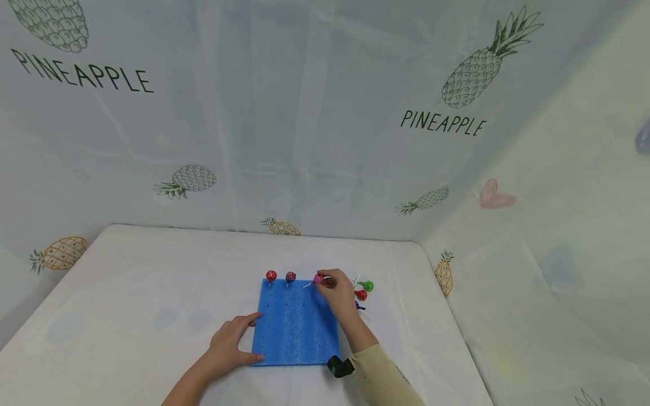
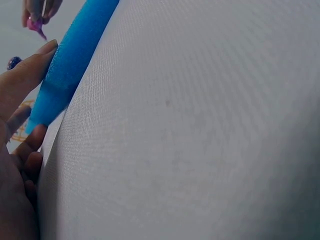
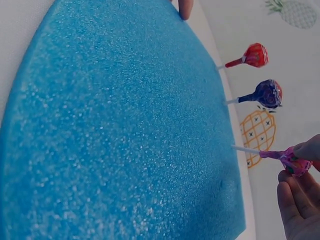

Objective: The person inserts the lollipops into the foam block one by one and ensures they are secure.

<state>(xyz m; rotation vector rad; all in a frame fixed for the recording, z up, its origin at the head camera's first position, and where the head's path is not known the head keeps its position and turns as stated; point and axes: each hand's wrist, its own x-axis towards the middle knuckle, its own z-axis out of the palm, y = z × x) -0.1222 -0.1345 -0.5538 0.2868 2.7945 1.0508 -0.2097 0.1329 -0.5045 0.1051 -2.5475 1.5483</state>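
My right hand [image 1: 336,293] pinches a pink-wrapped lollipop [image 3: 295,162] by its candy head, over the far edge of a blue foam board [image 1: 294,332]. Its white stick points at the board; whether the tip is in a hole I cannot tell. Along that edge a red lollipop [image 3: 256,55] and a dark blue and red lollipop [image 3: 268,94] stand on sticks set in the board. My left hand [image 1: 228,345] touches the board's left side, thumb and fingers spread apart, the thumb on the near corner. Small holes dot the board.
Right of the board, partly behind my right hand, lie a green lollipop [image 1: 368,286], a red lollipop [image 1: 361,294] and a purple one [image 1: 358,305]. A dark block-like object [image 1: 339,366] is by my right sleeve. A white cloth [image 1: 152,293] covers the table; a pineapple-print curtain hangs behind.
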